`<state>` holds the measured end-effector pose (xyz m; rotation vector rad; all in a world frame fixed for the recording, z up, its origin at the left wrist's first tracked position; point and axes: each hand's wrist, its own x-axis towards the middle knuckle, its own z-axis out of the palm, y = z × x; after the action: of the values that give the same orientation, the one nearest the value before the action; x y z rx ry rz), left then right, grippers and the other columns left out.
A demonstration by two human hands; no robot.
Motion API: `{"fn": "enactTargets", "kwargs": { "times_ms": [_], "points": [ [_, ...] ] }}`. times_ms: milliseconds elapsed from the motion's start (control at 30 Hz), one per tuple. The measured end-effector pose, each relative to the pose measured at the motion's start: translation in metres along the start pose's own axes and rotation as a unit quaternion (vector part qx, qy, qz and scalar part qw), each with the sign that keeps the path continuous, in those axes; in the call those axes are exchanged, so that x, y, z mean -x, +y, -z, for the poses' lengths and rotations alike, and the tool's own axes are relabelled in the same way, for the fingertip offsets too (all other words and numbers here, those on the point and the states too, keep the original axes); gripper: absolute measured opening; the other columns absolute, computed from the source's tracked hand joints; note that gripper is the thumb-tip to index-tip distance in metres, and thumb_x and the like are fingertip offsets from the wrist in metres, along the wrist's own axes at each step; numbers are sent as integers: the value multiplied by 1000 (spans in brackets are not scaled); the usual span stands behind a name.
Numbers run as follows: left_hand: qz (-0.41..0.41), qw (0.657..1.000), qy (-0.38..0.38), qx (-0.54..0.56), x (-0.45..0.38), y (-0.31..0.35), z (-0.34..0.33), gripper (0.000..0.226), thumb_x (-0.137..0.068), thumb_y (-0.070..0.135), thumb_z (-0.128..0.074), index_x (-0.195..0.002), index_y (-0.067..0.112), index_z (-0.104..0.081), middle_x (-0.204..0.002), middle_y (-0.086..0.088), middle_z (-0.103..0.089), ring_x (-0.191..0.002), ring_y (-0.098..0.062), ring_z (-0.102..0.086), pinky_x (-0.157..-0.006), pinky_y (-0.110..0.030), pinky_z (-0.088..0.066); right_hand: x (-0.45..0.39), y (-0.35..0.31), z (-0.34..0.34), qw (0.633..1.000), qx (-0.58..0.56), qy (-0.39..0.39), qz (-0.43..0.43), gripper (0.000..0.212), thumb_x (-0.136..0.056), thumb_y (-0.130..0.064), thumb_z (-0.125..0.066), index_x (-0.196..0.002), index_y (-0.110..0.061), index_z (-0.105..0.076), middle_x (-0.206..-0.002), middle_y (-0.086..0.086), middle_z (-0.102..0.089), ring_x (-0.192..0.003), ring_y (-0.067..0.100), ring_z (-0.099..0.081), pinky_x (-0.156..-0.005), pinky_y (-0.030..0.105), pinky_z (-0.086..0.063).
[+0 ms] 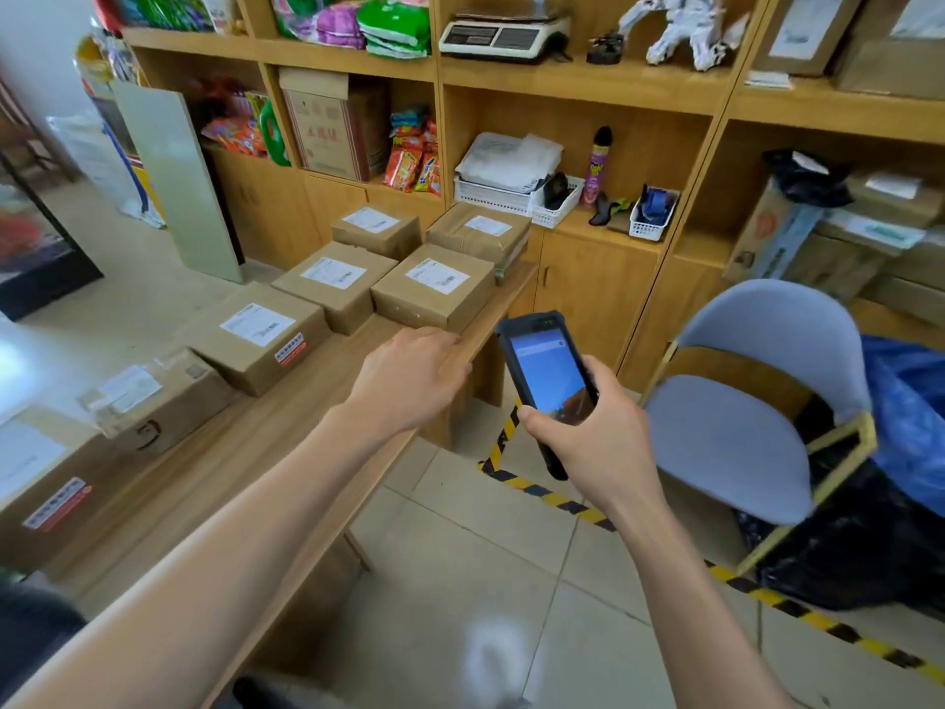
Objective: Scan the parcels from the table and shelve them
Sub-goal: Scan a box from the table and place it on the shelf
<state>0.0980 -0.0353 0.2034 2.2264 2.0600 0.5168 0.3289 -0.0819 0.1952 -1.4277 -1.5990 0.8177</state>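
While my right hand [595, 432] grips the scanner [547, 381] off the desk's [286, 432] front edge, my left hand [409, 378], fingers loosely curled and holding nothing, rests at that edge just before the nearest parcel [434, 289].

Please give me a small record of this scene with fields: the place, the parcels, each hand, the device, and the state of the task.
place: wooden table in front of wooden shelves
parcels: cardboard boxes with white labels on the table; nearest to the hands is the front box
left hand: rests on the table edge just before the front box, holds nothing
right hand: grips the handheld scanner
scanner: screen lit, facing the person
beside: grey chair
task state: parcels on the table, none in hand
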Motion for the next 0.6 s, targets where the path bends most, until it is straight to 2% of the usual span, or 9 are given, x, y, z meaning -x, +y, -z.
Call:
{"fn": "enactTargets", "kwargs": {
  "times_ms": [200,300,367,533,600],
  "points": [
    [1,1000,-3,8,-54,14,-20,46,-101,49,-52,-141,28,-59,-142,6,-62,-132,-18,-54,-104,-41,-48,-53,26,10,1000,16,-3,-9,64,-78,-52,-85,-128,-43,-46,-103,-22,-57,-97,3,-58,-70,22,-51],
    [11,1000,-2,15,-83,10,-36,48,-101,50,-52,-143,27,-58,-141,6,-63,-130,-19,-55,-94,-35,-47,-82,37,7,999,26,-8,-20,62,-76,-55,-85,-125,-45,-47,-101,-19,-59,-95,5,-59,-75,32,-59],
    [19,1000,-3,21,-101,4,-48,50,-100,52,-51,-143,27,-58,-141,6,-63,-129,-21,-56,-92,-36,-48,-101,43,2,999,33,-13,-23,62,-75,-56,-84,-121,-49,-44,-101,-20,-58,-95,6,-59,-76,35,-60],
    [31,999,0,41,-156,-28,-77,50,-97,52,-52,-142,30,-57,-138,6,-65,-125,-22,-59,-85,-34,-48,-162,57,-16,999,44,-21,-13,56,-75,-58,-84,-116,-50,-47,-99,-22,-59,-96,-6,-56,-67,23,-53],
    [45,998,2,52,-185,-42,-89,51,-96,53,-52,-143,31,-56,-139,5,-64,-124,-23,-60,-87,-37,-52,-191,61,-27,998,46,-33,-13,55,-75,-58,-84,-116,-50,-48,-98,-22,-60,-97,-11,-54,-64,19,-49]
  ]
}}
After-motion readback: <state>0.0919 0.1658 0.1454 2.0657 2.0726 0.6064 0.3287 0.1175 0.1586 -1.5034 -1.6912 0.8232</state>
